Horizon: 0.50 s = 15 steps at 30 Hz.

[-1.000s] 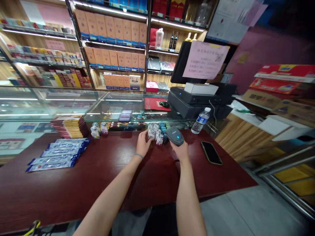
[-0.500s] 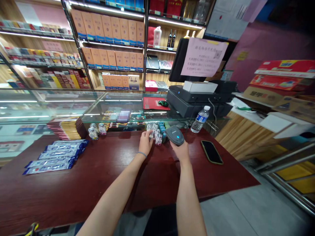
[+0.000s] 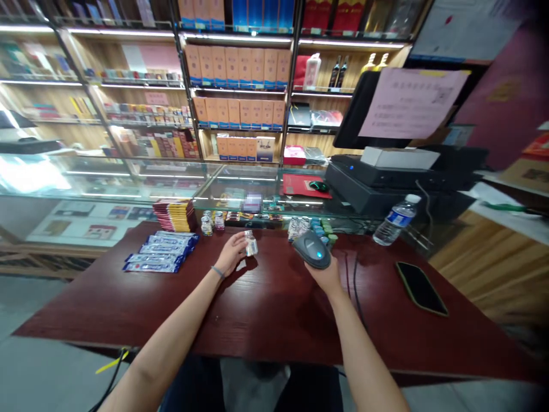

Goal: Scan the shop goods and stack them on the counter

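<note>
Between the fingertips of my left hand (image 3: 231, 253) is a small clear bottle (image 3: 251, 244), held just above the dark red table. My right hand (image 3: 326, 276) is wrapped round the handle of a black barcode scanner (image 3: 312, 249), whose blue light glows on top. Behind the scanner stands a cluster of small bottles (image 3: 297, 227), partly hidden by it, with blue and green-topped ones (image 3: 325, 232) on its right side. To the left of my left hand, a few more small bottles (image 3: 212, 222) stand near the glass counter.
Blue-and-white sachets (image 3: 160, 252) lie at the left, before a stack of red-and-gold packs (image 3: 174, 215). At the right are a water bottle (image 3: 394, 220) and a phone (image 3: 421, 288). A monitor (image 3: 358, 114) stands behind, and a cable (image 3: 357, 292) crosses the table.
My left hand has drawn away from the bottle cluster to the left with one small bottle in its fingers. The scanner stays in my right hand. The view has swung left.
</note>
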Each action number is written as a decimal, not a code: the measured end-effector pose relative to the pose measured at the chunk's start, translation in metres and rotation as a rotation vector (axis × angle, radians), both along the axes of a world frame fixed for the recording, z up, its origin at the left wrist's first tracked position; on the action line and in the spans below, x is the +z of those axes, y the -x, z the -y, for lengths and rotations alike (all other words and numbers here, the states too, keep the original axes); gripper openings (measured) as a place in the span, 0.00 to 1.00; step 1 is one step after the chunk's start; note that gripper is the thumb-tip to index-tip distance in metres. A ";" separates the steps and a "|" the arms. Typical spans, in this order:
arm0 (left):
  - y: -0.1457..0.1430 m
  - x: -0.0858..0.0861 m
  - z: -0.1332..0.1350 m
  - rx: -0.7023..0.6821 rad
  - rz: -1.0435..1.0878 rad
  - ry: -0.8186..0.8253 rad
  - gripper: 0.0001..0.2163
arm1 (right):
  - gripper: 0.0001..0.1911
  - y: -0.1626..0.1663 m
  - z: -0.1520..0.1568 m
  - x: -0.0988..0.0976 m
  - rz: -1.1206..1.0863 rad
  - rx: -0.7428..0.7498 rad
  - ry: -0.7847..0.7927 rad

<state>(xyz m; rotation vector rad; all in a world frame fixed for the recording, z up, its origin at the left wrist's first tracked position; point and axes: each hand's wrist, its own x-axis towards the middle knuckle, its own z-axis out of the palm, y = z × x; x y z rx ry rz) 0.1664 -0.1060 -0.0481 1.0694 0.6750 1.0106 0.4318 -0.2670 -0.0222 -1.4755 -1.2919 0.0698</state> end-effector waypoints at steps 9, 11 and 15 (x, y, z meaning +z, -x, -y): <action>0.048 0.001 -0.014 0.073 0.128 0.103 0.23 | 0.23 0.043 0.003 0.003 0.553 0.233 0.159; 0.047 -0.001 -0.016 0.088 0.106 0.093 0.23 | 0.27 0.048 0.003 0.005 0.666 0.268 0.186; 0.050 -0.005 -0.022 0.144 -0.062 -0.085 0.20 | 0.28 0.057 0.003 0.009 0.761 0.322 0.258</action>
